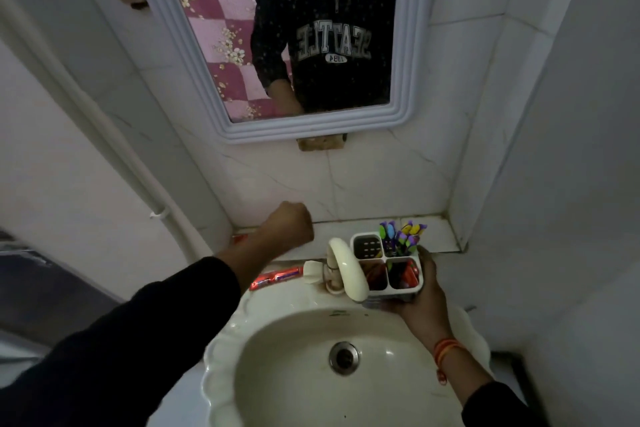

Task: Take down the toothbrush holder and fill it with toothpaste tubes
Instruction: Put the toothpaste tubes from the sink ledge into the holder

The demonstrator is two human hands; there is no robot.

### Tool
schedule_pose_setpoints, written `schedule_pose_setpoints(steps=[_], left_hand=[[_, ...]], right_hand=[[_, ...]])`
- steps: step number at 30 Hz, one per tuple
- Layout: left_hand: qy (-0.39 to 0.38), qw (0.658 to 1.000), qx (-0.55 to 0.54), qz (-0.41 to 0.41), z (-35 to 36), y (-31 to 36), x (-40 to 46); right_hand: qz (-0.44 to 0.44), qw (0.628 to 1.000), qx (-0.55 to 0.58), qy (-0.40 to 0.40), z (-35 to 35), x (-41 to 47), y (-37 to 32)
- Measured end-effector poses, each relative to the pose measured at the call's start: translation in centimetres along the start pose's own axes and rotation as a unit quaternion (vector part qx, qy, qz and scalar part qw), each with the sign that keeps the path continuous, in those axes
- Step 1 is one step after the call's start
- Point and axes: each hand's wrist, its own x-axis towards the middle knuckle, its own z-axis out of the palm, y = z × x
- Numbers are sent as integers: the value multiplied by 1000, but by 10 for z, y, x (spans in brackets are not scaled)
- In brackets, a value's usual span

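Head view looks down on a washbasin (242,340), and the toothbrush holder (388,265) is already down at the basin's back right corner, right beside the tap (346,270). Right hand (420,298) has its grip wrapped around the holder's near right side, fingers under and behind it, holding it just above or on the rim; which one, I cannot tell. Left hand (289,224) is balled into a fist over the ledge (436,232) behind the basin, and whether anything is inside that fist is hidden.

Risks now, as I judge them: the holder sits at the edge over the bowl, so a loose hold could tip it and spill the brushes into the sink. The tap spout crowds its left side, so a tube brought in from there could knock against it.

Counting up: one holder with four compartments. One back compartment is packed with colourful toothbrushes (403,236), too bunched to count. Both front compartments hold something reddish, unclear what. One red toothpaste tube (277,278) lies on the rim left of the tap, and a sliver of another red item (240,238) peeks out behind the left forearm.
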Motion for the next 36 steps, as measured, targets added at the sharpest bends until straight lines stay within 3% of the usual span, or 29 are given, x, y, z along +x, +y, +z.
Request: schedule_pose_setpoints(steps=[2,6,16,25,31,36], left_hand=[[-44,993,110,13,24,-19,-3],[-128,977,170,-1,63,-45,1],[-53,984,157,-60,105,-66,5],[-3,998,9,-67,93,-62,12],[3,999,-4,-43,52,-50,12],[25,996,-86,10,2,-16,5]], right_hand=[[-15,1000,-24,1,-1,-1,1],[-56,996,-65,14,-3,-5,4],[-53,991,-117,29,-4,-10,8],[-73,984,-156,50,-11,-14,1],[-75,983,-149,82,-16,-14,3],[-76,982,-146,87,-19,-13,0]])
